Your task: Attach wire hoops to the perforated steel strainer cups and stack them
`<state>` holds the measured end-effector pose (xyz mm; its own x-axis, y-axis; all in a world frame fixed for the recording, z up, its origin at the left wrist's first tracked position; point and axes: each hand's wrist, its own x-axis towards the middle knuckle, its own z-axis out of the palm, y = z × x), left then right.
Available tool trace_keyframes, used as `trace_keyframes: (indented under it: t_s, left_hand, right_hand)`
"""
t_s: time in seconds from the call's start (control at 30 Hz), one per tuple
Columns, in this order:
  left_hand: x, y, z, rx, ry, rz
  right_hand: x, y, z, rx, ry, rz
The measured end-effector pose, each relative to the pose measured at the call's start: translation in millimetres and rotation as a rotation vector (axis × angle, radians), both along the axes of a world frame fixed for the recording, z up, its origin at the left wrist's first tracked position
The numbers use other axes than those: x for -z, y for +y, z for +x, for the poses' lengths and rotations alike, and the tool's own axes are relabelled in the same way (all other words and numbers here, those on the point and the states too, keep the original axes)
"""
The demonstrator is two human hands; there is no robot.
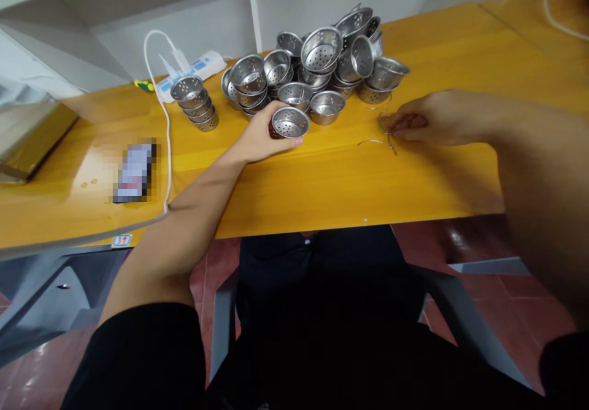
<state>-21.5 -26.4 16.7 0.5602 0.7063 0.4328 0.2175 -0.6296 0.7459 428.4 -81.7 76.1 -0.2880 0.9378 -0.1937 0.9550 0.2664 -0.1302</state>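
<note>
My left hand (260,137) grips a small perforated steel strainer cup (289,121) that rests on the yellow wooden table (322,183). My right hand (426,118) lies on the table to the right, fingertips pinched on a thin wire ring (385,121). Another wire ring (375,143) lies just in front of those fingertips. Behind both hands sits a pile of steel strainer cups (331,60), some tipped on their sides.
A short stack of strainer cups (196,100) stands at the left of the pile. A white power strip (193,69) and its cable (166,152) run across the left side. A blurred dark object (135,172) lies near the front left edge. A gold-coloured box (32,140) sits far left.
</note>
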Motion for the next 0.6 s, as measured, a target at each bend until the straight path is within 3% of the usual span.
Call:
trace_keyframes:
  t_s: [0.17, 0.47, 0.6]
  left_hand:
    - [-1.3, -1, 0, -0.006, 0.014, -0.007]
    - [-2.9, -3, 1, -0.007, -0.008, -0.055]
    - [-0.9, -1, 2, -0.007, 0.000, -0.076]
  right_hand:
    - [-11.1, 1, -13, 0.042, -0.101, -0.039]
    - [-10.2, 1, -26, -0.052, -0.166, -0.050]
    - [-14.6, 3, -25, -0.004, -0.123, -0.007]
